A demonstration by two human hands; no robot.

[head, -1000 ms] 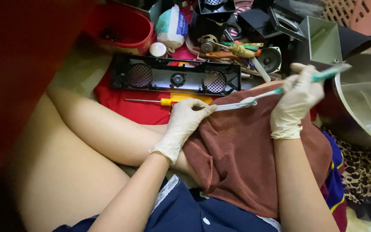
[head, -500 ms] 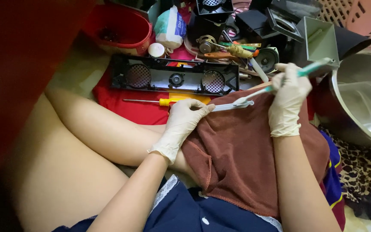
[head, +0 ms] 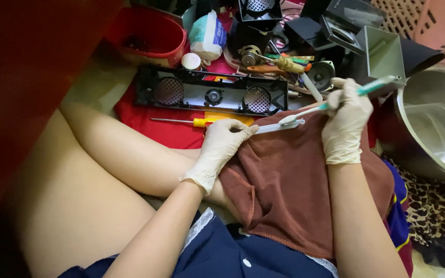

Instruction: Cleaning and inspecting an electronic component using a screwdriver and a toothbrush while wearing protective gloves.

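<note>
Toothbrush (head: 336,100) has tipped its green handle a touch higher toward 2 o'clock since half a second back, and the bristle head has slid closer to the left hand. Right hand (head: 345,123), gloved, is clenched round the brush mid-handle, bristles pressed on the end of a thin white strip (head: 279,125). Left hand (head: 222,146), gloved too, pins that strip against the brown towel (head: 294,190) over the knee, fingers (head: 240,129) curled on its near end, same spot as before. Strip is pale, flat and narrow, running toward 3 o'clock; what part it is I cannot tell. At 12 o'clock lies a black grille panel (head: 209,95), a yellow screwdriver (head: 191,122) just below it. Steel basin (head: 433,128) at 3 o'clock runs off the frame edge. The clutter beyond the panel is too jumbled to sort.
</note>
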